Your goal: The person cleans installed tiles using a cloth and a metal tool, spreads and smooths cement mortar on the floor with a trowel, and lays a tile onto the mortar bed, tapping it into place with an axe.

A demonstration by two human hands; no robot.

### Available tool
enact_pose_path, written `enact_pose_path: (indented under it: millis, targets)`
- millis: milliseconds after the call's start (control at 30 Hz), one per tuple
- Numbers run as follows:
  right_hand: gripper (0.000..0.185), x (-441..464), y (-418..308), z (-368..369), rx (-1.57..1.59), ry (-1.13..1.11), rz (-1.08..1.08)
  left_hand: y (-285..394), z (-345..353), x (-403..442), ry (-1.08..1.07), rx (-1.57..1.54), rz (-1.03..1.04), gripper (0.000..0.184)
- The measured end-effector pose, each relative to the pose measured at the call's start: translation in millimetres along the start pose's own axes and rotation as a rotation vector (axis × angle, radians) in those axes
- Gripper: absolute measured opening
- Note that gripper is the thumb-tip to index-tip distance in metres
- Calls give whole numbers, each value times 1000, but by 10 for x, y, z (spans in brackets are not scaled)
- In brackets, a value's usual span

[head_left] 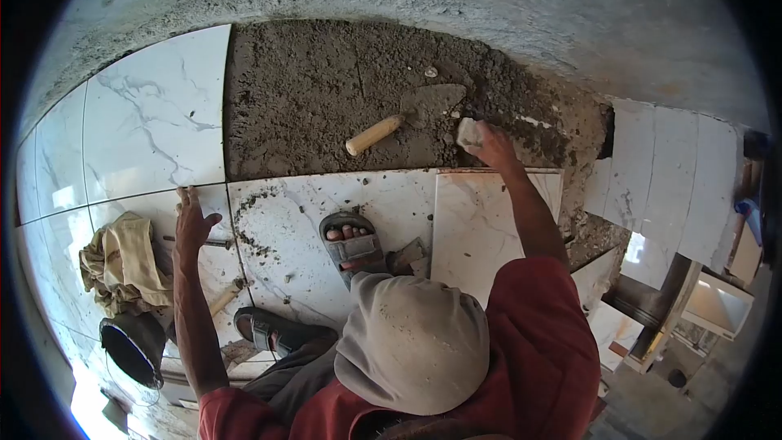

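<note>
My left hand (192,220) lies with its fingers stretched out on the white marbled floor tiles (151,126), by a joint between them. A dark metal bar (217,243) lies just beside that hand, partly hidden by the wrist. My right hand (494,148) is closed around a pale, rough chunk (469,135), just above the grey wet mortar bed (285,98). Left of this hand, a trowel (375,134) with a wooden handle rests on the mortar, its blade (436,101) smeared with the mix. Below my right forearm lies a loose-looking tile (472,216).
A crumpled tan cloth (130,257) and a black bucket (134,349) are at the left. A scraper-like tool (409,257) lies beside my sandalled foot (352,246). The rough cement wall (521,8) borders the mortar. More tiles (652,171) stand at the right.
</note>
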State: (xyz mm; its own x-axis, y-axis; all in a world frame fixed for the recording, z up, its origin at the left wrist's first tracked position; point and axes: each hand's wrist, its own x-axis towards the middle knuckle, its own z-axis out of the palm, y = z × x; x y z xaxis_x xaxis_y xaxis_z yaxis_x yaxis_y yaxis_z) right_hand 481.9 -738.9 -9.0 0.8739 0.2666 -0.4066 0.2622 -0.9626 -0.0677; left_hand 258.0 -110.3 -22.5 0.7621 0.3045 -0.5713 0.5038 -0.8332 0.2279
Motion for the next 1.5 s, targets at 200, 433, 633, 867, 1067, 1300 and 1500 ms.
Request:
enact_pose_path:
  millis: [200,433,633,867,1067,1300,1500]
  targets:
    - [54,-31,-82,22,50,-113,198,-85,42,9,9,-7,14,95]
    - [52,145,-1098,76,240,196,-82,-185,16,-46,11,-18,61,90]
    - [55,23,-2231,149,846,232,112,-235,44,-86,67,-87,139,83]
    - [68,16,-576,323,-35,311,429,-308,-8,-215,16,-150,168,77]
    - [73,-68,-410,200,34,182,341,-279,24,-137,9,-110,121,75]
    - [35,-1241,1082,8,-40,696,275,-230,-96,-200,-16,-128,152,72]
    - [43,-2201,2211,-346,-393,404,1252,-170,-97,-97,23,-87,115,68]
